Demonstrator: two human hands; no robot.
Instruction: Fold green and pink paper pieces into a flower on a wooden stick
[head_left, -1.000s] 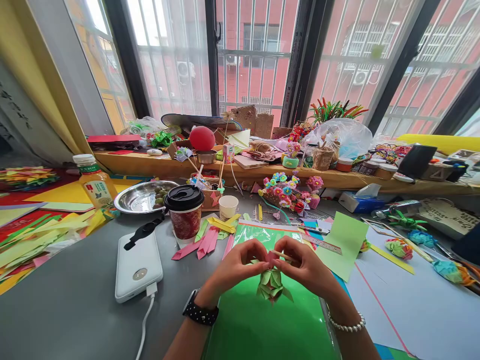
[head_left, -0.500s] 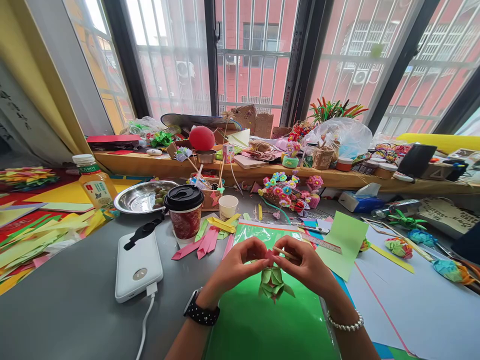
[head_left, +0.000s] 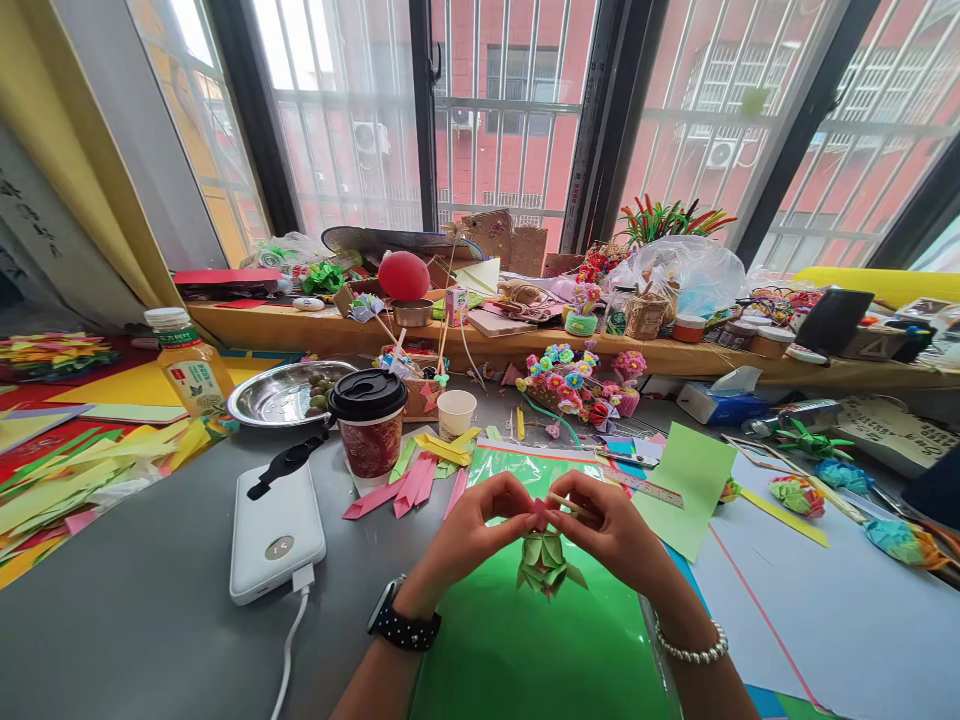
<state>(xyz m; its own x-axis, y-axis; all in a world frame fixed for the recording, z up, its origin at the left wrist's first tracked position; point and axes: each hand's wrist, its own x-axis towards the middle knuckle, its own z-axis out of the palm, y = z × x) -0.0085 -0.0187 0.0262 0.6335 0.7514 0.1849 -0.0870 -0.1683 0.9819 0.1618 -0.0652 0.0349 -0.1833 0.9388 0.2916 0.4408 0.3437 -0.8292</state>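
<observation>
My left hand (head_left: 480, 528) and my right hand (head_left: 611, 528) meet fingertip to fingertip over a sheet of shiny green paper (head_left: 525, 640). Together they pinch a small folded paper flower (head_left: 545, 560), green leaves hanging down and a pink part at the top between my fingers. A thin wooden stick (head_left: 571, 505) lies across my right hand's fingers. My left wrist wears a black watch (head_left: 401, 628), my right wrist a bead bracelet (head_left: 694, 650).
A white power bank (head_left: 276, 530) with its cable lies left of my hands, with a lidded coffee cup (head_left: 369, 420), pink folded strips (head_left: 409, 485) and a metal dish (head_left: 285, 392) behind. A light green card (head_left: 686, 485) and ruler sit to the right. The window ledge (head_left: 525, 345) holds several crafts.
Both hands stay together and have risen very slightly; the paper flower has turned a little between the fingers. Nothing else has moved.
</observation>
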